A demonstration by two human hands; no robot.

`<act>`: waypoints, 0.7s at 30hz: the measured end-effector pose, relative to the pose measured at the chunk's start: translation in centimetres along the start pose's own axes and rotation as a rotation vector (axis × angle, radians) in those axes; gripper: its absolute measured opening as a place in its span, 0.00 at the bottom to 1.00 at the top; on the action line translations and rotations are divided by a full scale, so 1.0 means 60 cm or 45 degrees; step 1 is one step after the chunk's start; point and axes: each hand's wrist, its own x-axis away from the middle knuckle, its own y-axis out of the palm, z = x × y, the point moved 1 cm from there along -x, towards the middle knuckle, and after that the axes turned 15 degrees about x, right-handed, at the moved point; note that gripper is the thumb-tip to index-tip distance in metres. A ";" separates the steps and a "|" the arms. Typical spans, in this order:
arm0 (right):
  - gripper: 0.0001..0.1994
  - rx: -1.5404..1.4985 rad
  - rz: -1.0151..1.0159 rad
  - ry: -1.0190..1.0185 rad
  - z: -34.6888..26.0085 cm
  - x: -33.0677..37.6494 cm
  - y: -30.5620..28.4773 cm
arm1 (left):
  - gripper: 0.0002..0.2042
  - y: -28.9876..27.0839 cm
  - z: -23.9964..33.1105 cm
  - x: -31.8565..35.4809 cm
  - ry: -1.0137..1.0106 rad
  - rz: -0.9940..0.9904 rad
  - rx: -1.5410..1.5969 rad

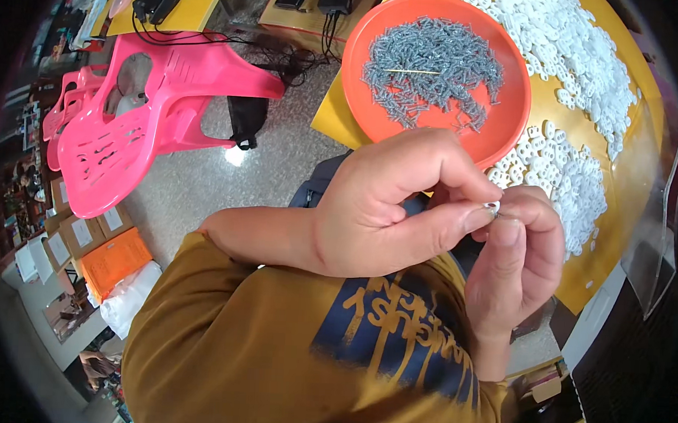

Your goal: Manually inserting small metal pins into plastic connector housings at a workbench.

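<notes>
Left hand (400,206) pinches a white clip (493,206), apparently by fingertip for its smallness; right hand (520,257) closed beside it, contents hidden. Basin (517,72) at table's (578,288) left edge, its rim presumably containing loose nails (425,56).

Person wearing a mustard-brown T-shirt (258,336), loose fabric creasing softly, navy rectangular print (338,329) covering the chest, stylised mustard lettering (414,309) appearing to drip down the navy, wide left sleeve (192,273) ending near the elbow, bare fingers (536,212) showing rounded nails (507,232)
</notes>
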 end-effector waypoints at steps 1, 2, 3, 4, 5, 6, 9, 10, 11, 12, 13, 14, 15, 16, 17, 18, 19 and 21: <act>0.03 0.036 -0.013 -0.021 -0.002 0.000 -0.001 | 0.10 0.001 0.000 0.001 -0.030 0.000 0.017; 0.03 0.033 -0.010 -0.015 -0.002 0.002 -0.001 | 0.10 0.002 -0.001 0.002 -0.059 0.000 0.034; 0.03 0.056 -0.001 -0.014 -0.002 0.003 -0.002 | 0.10 0.002 0.000 0.002 -0.066 0.000 0.034; 0.03 0.079 0.006 -0.012 -0.002 0.005 -0.003 | 0.10 0.002 0.001 0.001 -0.071 -0.029 0.005; 0.03 0.077 0.008 -0.006 -0.001 0.006 -0.006 | 0.10 0.003 0.000 0.000 -0.075 -0.058 -0.025; 0.02 0.111 -0.017 0.004 0.001 0.007 -0.010 | 0.10 0.004 -0.001 0.000 -0.081 -0.057 -0.024; 0.02 0.110 -0.047 0.057 0.004 0.013 -0.019 | 0.10 0.008 -0.003 0.001 -0.215 -0.037 0.150; 0.02 0.079 -0.058 0.093 0.006 0.015 -0.022 | 0.10 0.011 -0.004 0.002 -0.212 -0.036 0.137; 0.02 0.079 -0.055 0.098 0.007 0.018 -0.023 | 0.11 0.013 -0.005 0.003 -0.209 -0.035 0.124; 0.02 0.033 -0.026 0.107 0.006 0.021 -0.023 | 0.11 0.014 -0.007 0.004 -0.214 -0.036 0.127; 0.03 -0.014 0.004 0.115 0.006 0.023 -0.023 | 0.11 0.014 -0.008 0.004 -0.192 -0.055 0.094; 0.03 -0.013 0.008 0.118 0.006 0.023 -0.025 | 0.11 0.015 -0.008 0.005 -0.170 -0.074 0.061; 0.03 0.013 -0.013 0.087 0.004 0.023 -0.027 | 0.11 0.016 -0.009 0.005 -0.173 -0.076 0.064; 0.04 0.038 -0.033 0.057 0.003 0.023 -0.029 | 0.11 0.018 -0.011 0.004 -0.167 -0.066 0.076; 0.04 0.039 -0.028 0.061 0.002 0.023 -0.030 | 0.11 0.019 -0.012 0.004 -0.162 -0.056 0.089; 0.04 0.087 -0.029 0.051 0.001 0.024 -0.031 | 0.11 0.020 -0.012 0.003 -0.166 -0.059 0.093; 0.05 0.134 -0.037 0.039 0.000 0.024 -0.033 | 0.11 0.020 -0.011 0.003 -0.194 -0.038 0.121; 0.05 0.199 -0.025 0.016 0.002 0.026 -0.036 | 0.11 0.023 -0.010 0.004 -0.222 -0.015 0.150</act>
